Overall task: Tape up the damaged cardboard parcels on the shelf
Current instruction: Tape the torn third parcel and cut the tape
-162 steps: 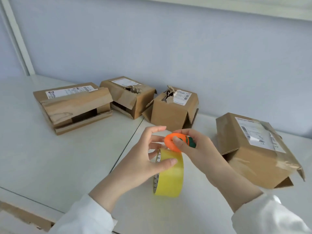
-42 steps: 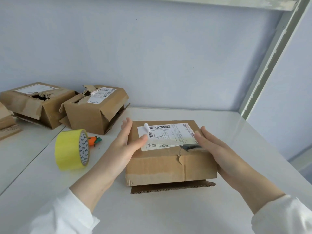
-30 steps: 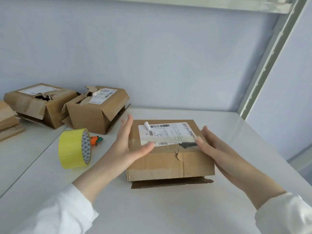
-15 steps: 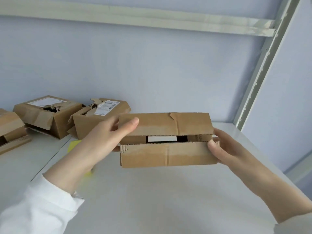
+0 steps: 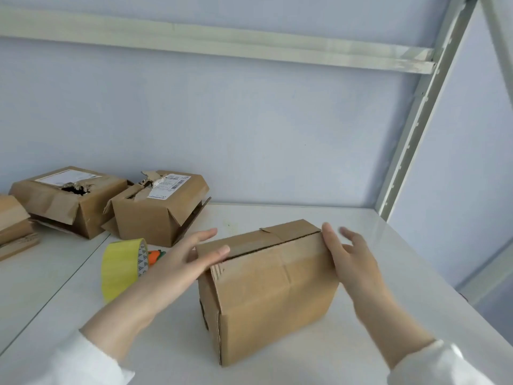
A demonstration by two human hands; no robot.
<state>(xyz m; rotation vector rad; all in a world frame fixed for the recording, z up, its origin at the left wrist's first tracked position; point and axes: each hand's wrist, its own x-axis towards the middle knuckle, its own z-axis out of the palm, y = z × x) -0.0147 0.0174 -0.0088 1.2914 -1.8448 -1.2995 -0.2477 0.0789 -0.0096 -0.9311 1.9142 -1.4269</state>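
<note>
Left hand (image 5: pixel 191 259): flat, fingers straight and together, palm laid against the upper left end of the box (image 5: pixel 272 290), thumb lying along the top near edge at the left corner. Forearm comes in from lower left, white sleeve at the wrist. Right hand (image 5: pixel 347 259): fingers straight and slightly spread, palm pressed to the right end of the box, fingertips reaching just above its top corner; outline a little blurred. Neither hand curls round anything; both are flat and extended, bracing the box between them. Box position: standing on the white shelf (image 5: pixel 277 368), centre of view, near the front. Long axis runs left to right, skewed so the right end sits farther back than the left. A broad plain face points toward the camera; the narrow left end shows corrugated edges. On top, the flap seam runs along the long axis, with a dark slit open between the flaps. To the left, a yellow tape roll (image 5: pixel 119 268) stands on its rim, partly behind the left forearm, with a small orange tool (image 5: pixel 154 257) just beside it. Behind these, two torn boxes (image 5: pixel 69 201) (image 5: pixel 161 207) sit near the back wall, close together, each with a ragged hole in its top. Part of another box (image 5: pixel 14 223) shows at the left edge.
</note>
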